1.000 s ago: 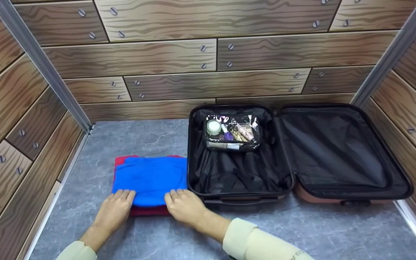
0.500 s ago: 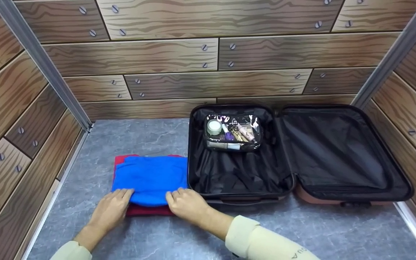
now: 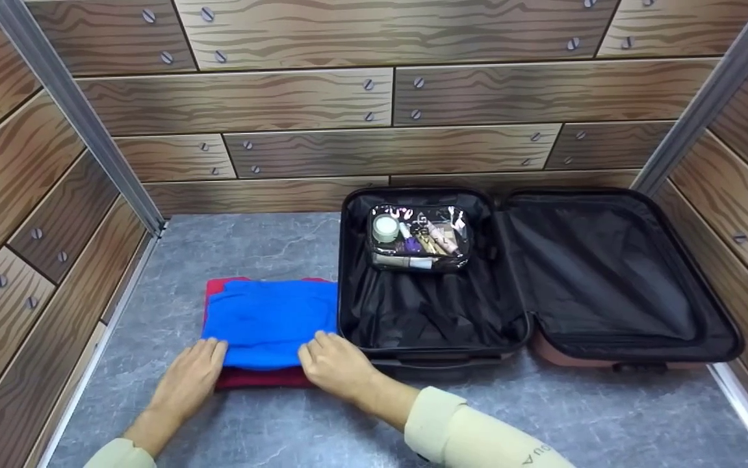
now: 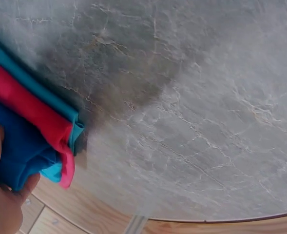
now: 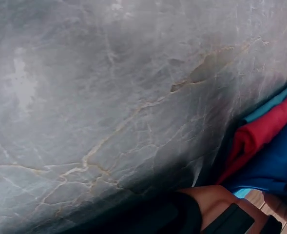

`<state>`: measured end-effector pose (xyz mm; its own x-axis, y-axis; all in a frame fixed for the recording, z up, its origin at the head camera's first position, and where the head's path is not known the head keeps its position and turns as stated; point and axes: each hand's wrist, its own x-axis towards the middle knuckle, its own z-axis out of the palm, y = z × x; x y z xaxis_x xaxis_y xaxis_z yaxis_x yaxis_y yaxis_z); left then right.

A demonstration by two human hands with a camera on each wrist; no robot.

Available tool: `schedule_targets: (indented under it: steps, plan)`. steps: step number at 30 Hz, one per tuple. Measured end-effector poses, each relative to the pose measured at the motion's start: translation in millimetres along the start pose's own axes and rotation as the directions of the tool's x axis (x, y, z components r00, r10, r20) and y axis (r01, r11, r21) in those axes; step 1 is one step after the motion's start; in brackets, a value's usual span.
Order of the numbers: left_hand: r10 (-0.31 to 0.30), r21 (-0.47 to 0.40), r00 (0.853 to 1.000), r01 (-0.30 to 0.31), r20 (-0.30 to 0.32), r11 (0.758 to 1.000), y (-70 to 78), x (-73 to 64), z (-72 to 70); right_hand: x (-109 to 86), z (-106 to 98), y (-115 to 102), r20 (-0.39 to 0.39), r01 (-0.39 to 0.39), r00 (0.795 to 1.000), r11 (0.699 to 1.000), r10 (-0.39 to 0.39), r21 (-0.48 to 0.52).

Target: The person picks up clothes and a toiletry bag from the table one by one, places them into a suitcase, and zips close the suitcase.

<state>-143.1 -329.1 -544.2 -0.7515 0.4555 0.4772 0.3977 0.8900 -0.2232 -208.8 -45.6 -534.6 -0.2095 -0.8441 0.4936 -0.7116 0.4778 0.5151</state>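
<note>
A folded blue garment (image 3: 273, 315) lies on a folded red garment (image 3: 266, 379), whose edges show behind it and in front. In the left wrist view, a teal layer of cloth (image 4: 41, 87) shows beneath the red one. My left hand (image 3: 192, 374) pinches the blue garment's near left corner, thumb under the cloth and fingers above. At its near right corner, my right hand (image 3: 336, 365) grips the same garment with bent fingers. The near edge of the blue cloth stretches between both hands. In the right wrist view, my right fingers (image 5: 279, 204) show only in part.
Right beside the clothes stands an open black-lined suitcase (image 3: 435, 354), its lid (image 3: 601, 279) laid out to the right. A clear cosmetics pouch (image 3: 419, 237) with several items sits in the suitcase's far part. Wood-patterned walls (image 3: 309, 153) surround the grey marbled surface (image 3: 244, 244).
My left hand has shifted a little to the left, and my right hand has risen slightly. The blue garment's near edge is drawn straighter between them. Suitcase and pouch stay put.
</note>
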Motion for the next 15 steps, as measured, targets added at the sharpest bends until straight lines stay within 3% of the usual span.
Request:
schedule_targets:
  steps: [10,15]
  plan:
    - [-0.031,-0.023,0.999,0.030,-0.037,0.999,-6.9,10.9,-12.7,9.4,-6,11,-0.009,-0.060,0.998,0.998,0.060,0.024]
    - [-0.045,-0.037,0.996,0.042,-0.076,0.998,-7.2,25.2,-12.1,7.2,-8,19,-0.025,-0.094,0.995,0.995,0.095,0.044]
